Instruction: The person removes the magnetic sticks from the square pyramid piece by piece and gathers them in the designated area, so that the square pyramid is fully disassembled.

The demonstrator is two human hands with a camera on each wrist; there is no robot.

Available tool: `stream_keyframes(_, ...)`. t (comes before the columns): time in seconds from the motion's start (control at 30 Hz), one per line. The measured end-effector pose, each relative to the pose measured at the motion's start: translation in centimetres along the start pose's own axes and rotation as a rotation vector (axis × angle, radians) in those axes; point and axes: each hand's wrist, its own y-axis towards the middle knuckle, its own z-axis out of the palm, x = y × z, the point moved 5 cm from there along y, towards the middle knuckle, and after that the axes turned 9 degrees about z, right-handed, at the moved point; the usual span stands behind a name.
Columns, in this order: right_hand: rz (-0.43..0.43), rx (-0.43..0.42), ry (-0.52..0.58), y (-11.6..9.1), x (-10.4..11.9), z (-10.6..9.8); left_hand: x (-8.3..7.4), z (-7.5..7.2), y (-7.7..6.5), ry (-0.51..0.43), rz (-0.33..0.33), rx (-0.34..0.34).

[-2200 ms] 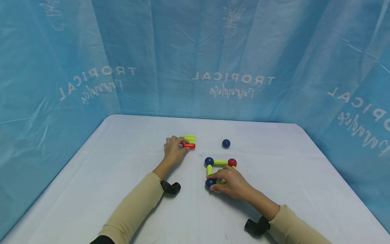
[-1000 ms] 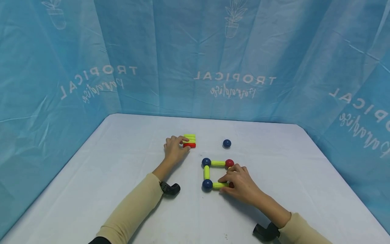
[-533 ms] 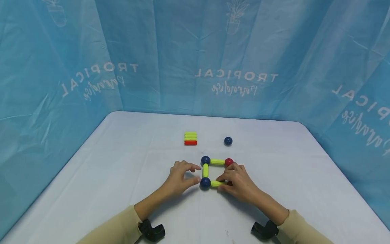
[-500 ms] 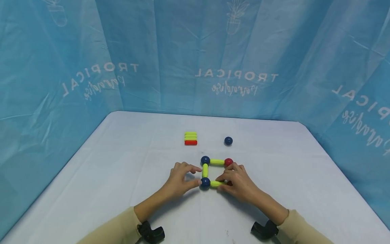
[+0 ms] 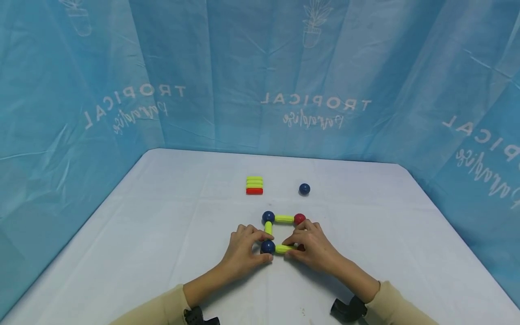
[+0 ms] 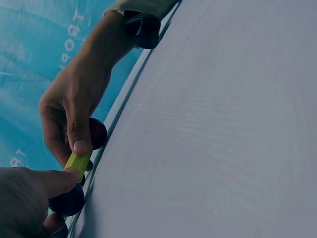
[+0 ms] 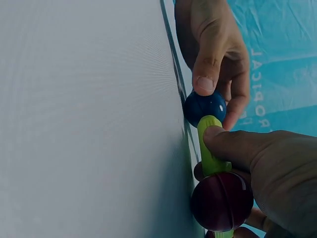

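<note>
A square frame of yellow-green rods joined by balls lies on the white table. Its far corners are a blue ball [image 5: 268,217] and a red ball [image 5: 299,219]. My left hand [image 5: 243,250] pinches the near-left blue ball [image 5: 267,247] between thumb and fingers. With thumb and fingers, my right hand [image 5: 314,248] grips the near yellow-green rod [image 7: 212,148], beside the near-right dark red ball [image 7: 223,201]. The left side rod [image 5: 268,228] runs back from the left fingers. The right side of the frame is mostly hidden behind my right hand.
Behind the frame, several yellow-green rods [image 5: 254,181] lie side by side with a red rod [image 5: 254,191] at their front. A loose blue ball [image 5: 304,189] sits to their right. Blue curtains [image 5: 227,81] hang around the table [image 5: 162,189].
My left hand has left the red rod, come down to the frame and taken hold of the near-left ball. My right hand moved from that ball to the near rod. The frame shifted slightly left.
</note>
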Motion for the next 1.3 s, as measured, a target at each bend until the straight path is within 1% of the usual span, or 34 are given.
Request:
stream_keyframes(0.1,-0.006,-0.010,0.004,0.00,0.03,-0.07,-0.10,0.03,0.00,0.004,-0.004,-0.008)
stream_keyframes(0.3,-0.025,-0.034,-0.001,-0.07,0.12,-0.18,-0.21,0.21,-0.07,0.045,0.000,-0.023)
stream_keyframes(0.43,-0.018,-0.025,0.000,-0.18,0.16,-0.13,-0.33,0.24,-0.21,0.054,0.017,-0.039)
stream_keyframes(0.53,-0.016,-0.019,0.000,-0.29,0.14,-0.08,-0.38,0.28,-0.29,0.056,0.023,-0.035)
stream_keyframes(0.8,-0.031,-0.009,0.014,-0.43,0.13,-0.06,-0.47,0.14,-0.58,0.020,0.015,-0.006)
stream_keyframes(0.93,-0.034,-0.001,0.015,-0.46,0.23,-0.18,-0.52,0.05,-0.65,0.017,0.017,0.002)
stream_keyframes(1.03,-0.024,0.014,0.017,-0.48,0.29,-0.25,-0.50,0.04,-0.68,0.006,0.016,0.011)
stream_keyframes(1.2,-0.012,0.044,0.018,-0.55,0.23,-0.24,-0.25,0.04,-0.74,-0.046,0.004,0.038)
stream_keyframes(1.3,0.002,0.046,0.010,-0.67,-0.11,-0.35,0.13,-0.24,-0.90,-0.055,-0.009,0.033)
